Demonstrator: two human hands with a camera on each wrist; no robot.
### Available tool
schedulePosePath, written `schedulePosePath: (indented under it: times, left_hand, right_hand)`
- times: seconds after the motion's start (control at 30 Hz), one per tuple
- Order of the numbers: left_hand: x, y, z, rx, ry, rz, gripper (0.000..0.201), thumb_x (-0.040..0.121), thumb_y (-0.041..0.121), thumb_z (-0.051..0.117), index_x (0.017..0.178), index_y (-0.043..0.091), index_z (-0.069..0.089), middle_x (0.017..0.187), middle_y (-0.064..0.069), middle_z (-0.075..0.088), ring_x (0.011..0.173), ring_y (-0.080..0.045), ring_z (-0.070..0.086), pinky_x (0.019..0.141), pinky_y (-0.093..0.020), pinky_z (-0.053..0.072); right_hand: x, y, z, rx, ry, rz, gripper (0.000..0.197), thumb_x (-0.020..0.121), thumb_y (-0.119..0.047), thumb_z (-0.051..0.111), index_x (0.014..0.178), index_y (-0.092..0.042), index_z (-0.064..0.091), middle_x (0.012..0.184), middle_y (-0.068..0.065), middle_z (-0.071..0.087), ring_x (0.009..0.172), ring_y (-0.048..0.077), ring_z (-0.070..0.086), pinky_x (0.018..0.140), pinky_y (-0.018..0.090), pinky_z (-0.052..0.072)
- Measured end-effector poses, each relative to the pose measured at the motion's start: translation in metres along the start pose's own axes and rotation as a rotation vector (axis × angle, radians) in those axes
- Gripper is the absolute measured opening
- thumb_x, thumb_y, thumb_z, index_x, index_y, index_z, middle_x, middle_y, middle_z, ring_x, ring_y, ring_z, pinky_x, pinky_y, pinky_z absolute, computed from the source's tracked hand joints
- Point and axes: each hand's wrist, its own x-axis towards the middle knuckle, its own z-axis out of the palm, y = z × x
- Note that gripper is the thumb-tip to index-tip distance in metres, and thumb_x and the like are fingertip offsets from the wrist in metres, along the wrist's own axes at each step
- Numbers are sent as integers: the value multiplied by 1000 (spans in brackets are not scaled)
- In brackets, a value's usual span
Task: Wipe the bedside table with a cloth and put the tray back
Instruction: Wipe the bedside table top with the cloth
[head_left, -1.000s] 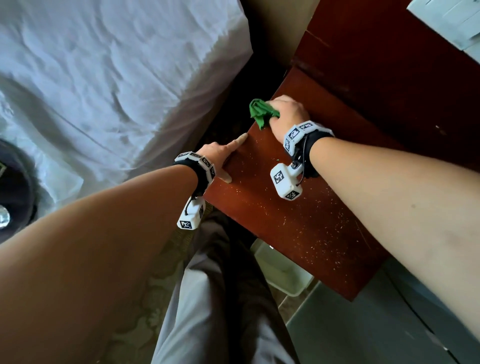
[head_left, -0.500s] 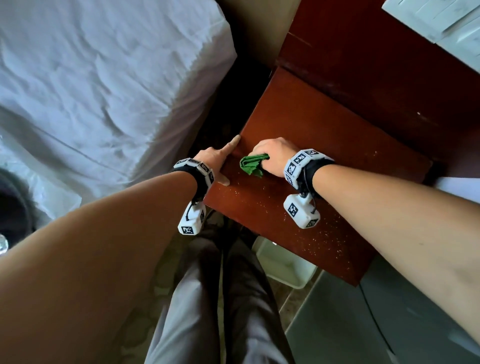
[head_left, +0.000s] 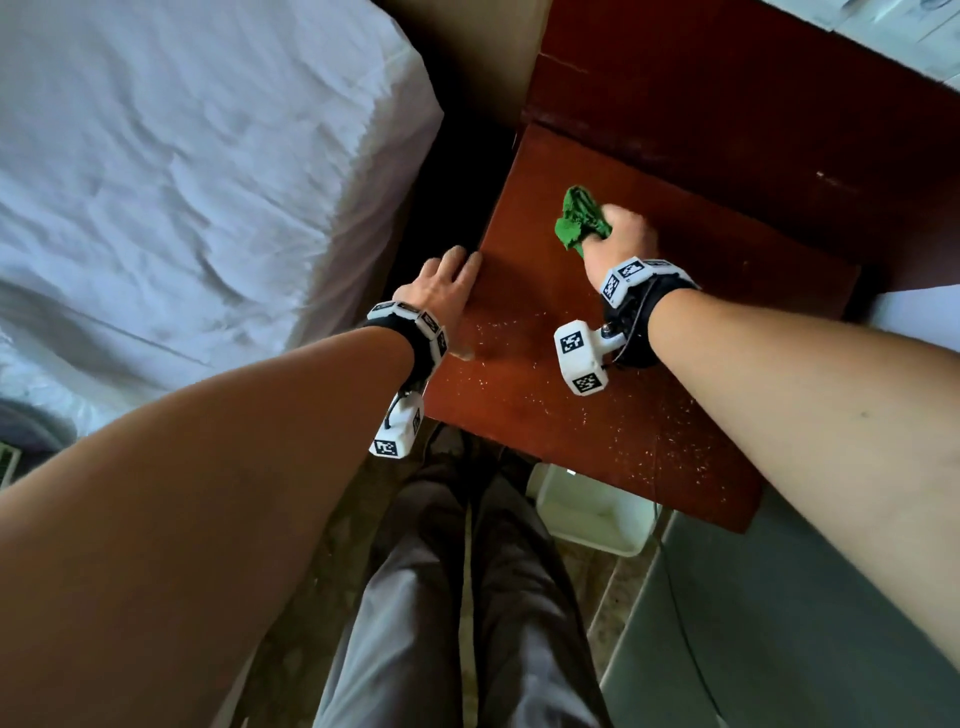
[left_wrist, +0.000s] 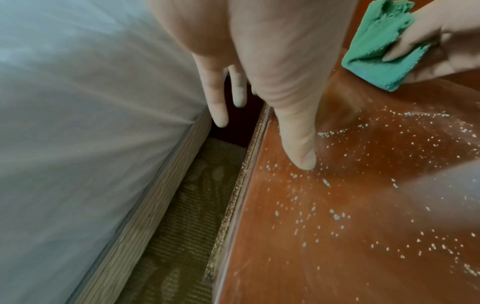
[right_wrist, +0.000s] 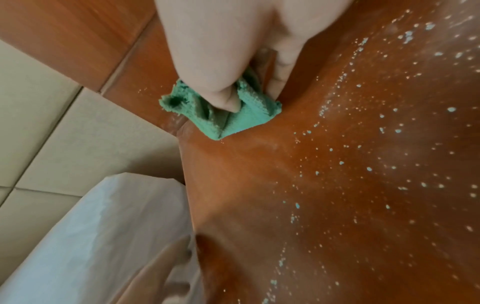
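Note:
The bedside table (head_left: 649, 415) has a red-brown top sprinkled with pale crumbs, thickest toward its front. My right hand (head_left: 621, 236) grips a bunched green cloth (head_left: 579, 223) and presses it on the top near the back left. In the right wrist view the thumb digs into the cloth (right_wrist: 221, 115). My left hand (head_left: 447, 278) rests on the table's left edge. Its thumb (left_wrist: 298, 144) lies flat on the top and its fingers (left_wrist: 218, 102) hang straight over the side. A white tray (head_left: 592, 514) lies on the floor below the table's front edge.
A bed with a white sheet (head_left: 182, 182) stands left of the table, across a narrow dark gap (head_left: 457, 208). A dark wooden panel (head_left: 727, 104) rises behind the table. A grey surface (head_left: 779, 623) lies at the lower right. My trousered legs (head_left: 441, 623) stand before the table.
My right hand has swept the cloth from the front left, beside the left hand, toward the back of the top. The left hand's pointing index finger now lies with the others over the edge.

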Motion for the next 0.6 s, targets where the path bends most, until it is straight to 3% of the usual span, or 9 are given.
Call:
schedulePosePath:
  times: [0.13, 0.23, 0.33, 0.43, 0.53, 0.6]
  left_hand:
    - [5, 6, 7, 85, -35, 46, 151, 47, 57, 90, 153, 26, -14, 157, 9, -24, 146, -24, 8, 92, -51, 51]
    - [4, 7, 8, 143, -11, 59, 152, 48, 56, 89, 152, 22, -16, 156, 5, -29, 146, -25, 6, 96, -49, 49]
    - [7, 8, 8, 184, -5, 79, 154, 48, 58, 88, 151, 19, -20, 154, 6, -34, 147, -24, 0, 102, -47, 45]
    - [9, 10, 7, 181, -27, 72, 156, 47, 57, 89, 150, 20, -22, 153, 6, -35, 148, -23, 0, 104, -45, 42]
    - [8, 14, 4, 213, -33, 55, 157, 45, 55, 90, 151, 19, -19, 155, 5, -33, 147, -23, 4, 101, -43, 44]
    - [8, 15, 3, 235, -31, 53, 156, 46, 55, 90, 151, 17, -17, 156, 4, -30, 146, -24, 6, 101, -42, 44]
  right_hand:
    - [0, 1, 5, -106, -74, -54, 25, 84, -8, 49, 105, -7, 63, 120, 9, 61, 108, 30, 57, 84, 33, 45]
    - [-5, 4, 8, -119, -110, -117, 26, 81, -7, 50, 101, -10, 66, 119, 3, 62, 104, 28, 60, 86, 32, 50]
    - [-17, 10, 8, -96, -203, -170, 39, 81, -7, 53, 112, -23, 69, 118, -9, 66, 103, 19, 64, 90, 28, 51]
    - [-35, 17, 8, -123, -300, -234, 40, 80, -7, 54, 107, -30, 72, 114, -15, 68, 100, 16, 65, 88, 25, 53]
    - [-47, 23, 8, -215, -422, -276, 40, 76, -13, 50, 98, -37, 73, 106, -12, 71, 93, 22, 66, 80, 32, 56]
    - [-48, 22, 7, -281, -529, -264, 36, 77, -11, 49, 96, -29, 74, 98, -3, 73, 83, 23, 65, 73, 31, 55]
